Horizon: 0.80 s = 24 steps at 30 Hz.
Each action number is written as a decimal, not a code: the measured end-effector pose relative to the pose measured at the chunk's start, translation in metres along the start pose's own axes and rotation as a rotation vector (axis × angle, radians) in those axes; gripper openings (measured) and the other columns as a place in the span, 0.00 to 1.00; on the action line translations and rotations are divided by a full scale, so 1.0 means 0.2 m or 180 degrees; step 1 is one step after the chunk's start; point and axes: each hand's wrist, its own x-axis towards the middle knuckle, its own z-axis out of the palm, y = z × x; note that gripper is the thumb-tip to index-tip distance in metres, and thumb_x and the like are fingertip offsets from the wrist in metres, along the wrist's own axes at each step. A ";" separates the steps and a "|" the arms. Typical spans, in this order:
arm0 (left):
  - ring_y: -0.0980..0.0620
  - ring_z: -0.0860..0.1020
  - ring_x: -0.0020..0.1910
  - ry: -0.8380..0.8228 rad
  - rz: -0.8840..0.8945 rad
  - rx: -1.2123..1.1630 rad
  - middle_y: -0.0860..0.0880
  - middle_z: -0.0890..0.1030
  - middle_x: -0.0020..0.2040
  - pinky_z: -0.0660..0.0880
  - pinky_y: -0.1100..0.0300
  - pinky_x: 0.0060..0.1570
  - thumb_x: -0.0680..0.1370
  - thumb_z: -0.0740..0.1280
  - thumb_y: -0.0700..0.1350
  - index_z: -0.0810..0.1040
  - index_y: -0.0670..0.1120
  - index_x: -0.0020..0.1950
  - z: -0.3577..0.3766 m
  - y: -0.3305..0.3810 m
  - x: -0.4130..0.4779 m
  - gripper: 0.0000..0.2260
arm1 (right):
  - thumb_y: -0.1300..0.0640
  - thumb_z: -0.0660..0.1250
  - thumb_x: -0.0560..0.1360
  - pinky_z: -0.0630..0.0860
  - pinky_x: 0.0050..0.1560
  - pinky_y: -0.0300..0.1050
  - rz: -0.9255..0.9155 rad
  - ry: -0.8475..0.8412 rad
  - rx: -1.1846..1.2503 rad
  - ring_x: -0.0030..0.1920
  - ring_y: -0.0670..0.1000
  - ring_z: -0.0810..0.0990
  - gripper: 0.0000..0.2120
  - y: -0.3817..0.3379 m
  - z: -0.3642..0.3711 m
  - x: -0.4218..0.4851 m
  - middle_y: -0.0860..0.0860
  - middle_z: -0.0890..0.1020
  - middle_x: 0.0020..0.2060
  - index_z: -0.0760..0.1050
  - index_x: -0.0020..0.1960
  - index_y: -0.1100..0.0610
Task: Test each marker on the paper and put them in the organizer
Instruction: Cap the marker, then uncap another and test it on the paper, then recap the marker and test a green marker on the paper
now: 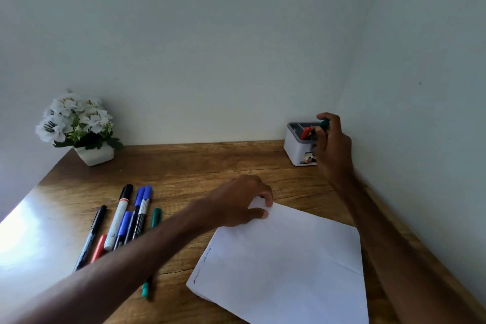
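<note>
A white sheet of paper [286, 265] lies on the wooden desk, with small marks near its left edge. My left hand [242, 201] presses on the paper's far corner. At the far right corner stands a white and grey organizer [298, 148] with an orange marker [305, 133] in it. My right hand [332, 144] is at the organizer, gripping a green marker [324, 123] over its top. Several markers [126, 218] in black, blue, white, orange and green lie in a group at the left; my left forearm covers part of them.
A white pot of white flowers [79, 126] stands at the desk's far left corner. Walls close the desk at the back and the right. The wooden desk [200, 166] shows bright glare at its left edge.
</note>
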 end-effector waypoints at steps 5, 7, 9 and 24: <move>0.61 0.70 0.58 0.0008 -0.0001 0.0025 0.57 0.77 0.63 0.72 0.62 0.58 0.79 0.69 0.52 0.80 0.56 0.60 0.00 0.01 0.00 0.10 | 0.65 0.58 0.84 0.75 0.62 0.45 0.0040 -0.0280 -0.0300 0.66 0.61 0.78 0.17 0.03 0.01 -0.01 0.62 0.79 0.66 0.70 0.72 0.62; 0.60 0.71 0.59 0.0004 -0.0021 0.0030 0.57 0.77 0.63 0.73 0.61 0.58 0.79 0.70 0.52 0.80 0.56 0.60 0.00 0.01 0.00 0.10 | 0.66 0.58 0.84 0.74 0.62 0.45 0.0085 -0.0338 -0.0319 0.68 0.60 0.78 0.18 0.01 0.00 -0.01 0.62 0.78 0.67 0.69 0.74 0.62; 0.59 0.71 0.59 -0.0005 -0.0038 0.0038 0.57 0.77 0.63 0.73 0.61 0.58 0.79 0.70 0.52 0.79 0.56 0.60 0.00 0.01 0.00 0.10 | 0.68 0.59 0.83 0.74 0.64 0.45 0.0095 -0.0331 -0.0335 0.69 0.60 0.77 0.19 0.00 -0.01 -0.03 0.62 0.78 0.68 0.69 0.74 0.62; 0.58 0.72 0.63 0.0407 -0.0027 0.0072 0.58 0.78 0.63 0.71 0.61 0.60 0.79 0.69 0.52 0.79 0.56 0.62 0.00 0.02 -0.06 0.12 | 0.67 0.60 0.83 0.70 0.54 0.22 -0.0818 0.0336 -0.0021 0.53 0.42 0.79 0.10 -0.39 -0.06 -0.29 0.56 0.85 0.52 0.78 0.59 0.65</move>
